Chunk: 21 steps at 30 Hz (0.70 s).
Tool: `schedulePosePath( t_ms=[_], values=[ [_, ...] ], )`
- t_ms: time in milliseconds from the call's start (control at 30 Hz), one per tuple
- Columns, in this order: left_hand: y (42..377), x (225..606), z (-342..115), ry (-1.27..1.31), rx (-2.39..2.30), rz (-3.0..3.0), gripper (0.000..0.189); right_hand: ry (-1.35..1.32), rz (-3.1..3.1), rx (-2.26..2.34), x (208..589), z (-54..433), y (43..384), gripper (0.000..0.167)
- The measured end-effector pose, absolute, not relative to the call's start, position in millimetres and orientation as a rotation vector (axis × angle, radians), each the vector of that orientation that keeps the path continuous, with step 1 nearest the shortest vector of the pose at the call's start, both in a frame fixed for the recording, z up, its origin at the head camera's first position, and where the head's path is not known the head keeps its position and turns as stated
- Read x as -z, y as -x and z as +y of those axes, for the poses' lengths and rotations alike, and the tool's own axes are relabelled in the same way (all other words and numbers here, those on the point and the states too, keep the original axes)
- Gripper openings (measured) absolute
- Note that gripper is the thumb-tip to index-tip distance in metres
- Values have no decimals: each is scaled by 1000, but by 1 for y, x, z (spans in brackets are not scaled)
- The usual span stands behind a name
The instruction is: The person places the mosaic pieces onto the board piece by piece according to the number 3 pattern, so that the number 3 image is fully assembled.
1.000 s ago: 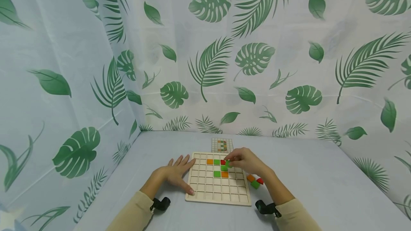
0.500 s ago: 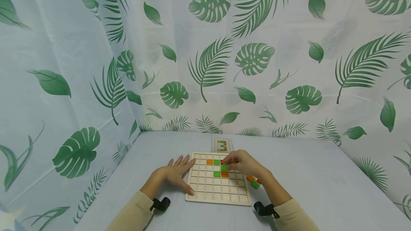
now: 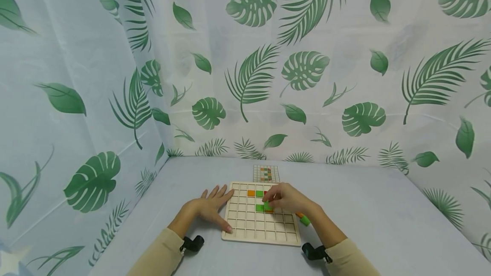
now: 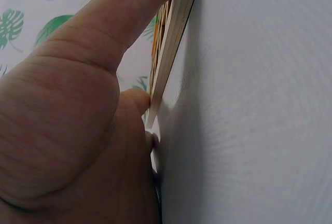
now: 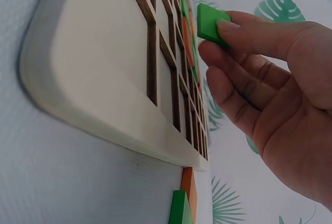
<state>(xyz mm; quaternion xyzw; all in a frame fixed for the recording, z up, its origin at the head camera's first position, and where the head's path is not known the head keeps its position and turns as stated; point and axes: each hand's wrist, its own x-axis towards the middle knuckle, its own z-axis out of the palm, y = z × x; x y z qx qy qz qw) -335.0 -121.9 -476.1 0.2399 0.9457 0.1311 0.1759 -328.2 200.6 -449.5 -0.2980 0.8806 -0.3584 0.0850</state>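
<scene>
My right hand [image 3: 289, 198] pinches a square green tile [image 5: 208, 23] between thumb and fingers, just above the wooden grid board [image 3: 245, 225]. In the head view that tile hangs around an orange tile [image 3: 269, 211], which it partly hides. Resting along the board's left side is my left hand [image 3: 211, 210], its fingers spread and its thumb on the near left corner. An orange tile [image 3: 251, 193] and a green tile [image 3: 259, 193] sit in the far rows, with a red one mostly covered by my right hand. Another green tile [image 3: 259, 208] lies left of the held one.
Behind the board lies a small card [image 3: 266, 173] printed with a coloured grid pattern. To the board's right, partly behind my right forearm, are a loose orange tile [image 3: 300, 215] and a loose green tile [image 3: 304, 221]. Leaf-printed curtains [image 3: 245, 76] stand behind and at the sides.
My right hand has shifted left and towards me over the board, with the green tile in its fingers. It now covers more of the red tile. My left hand stays put.
</scene>
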Motion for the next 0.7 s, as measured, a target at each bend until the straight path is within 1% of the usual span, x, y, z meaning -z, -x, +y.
schedulePosePath(
  t_ms=[400,700],
  values=[
    [334,474,-120,-686,-354,2681,133,942,2628,995,451,198,327,16],
    [336,477,-121,-688,-355,2680,134,969,2570,986,446,198,323,11]
  ],
)
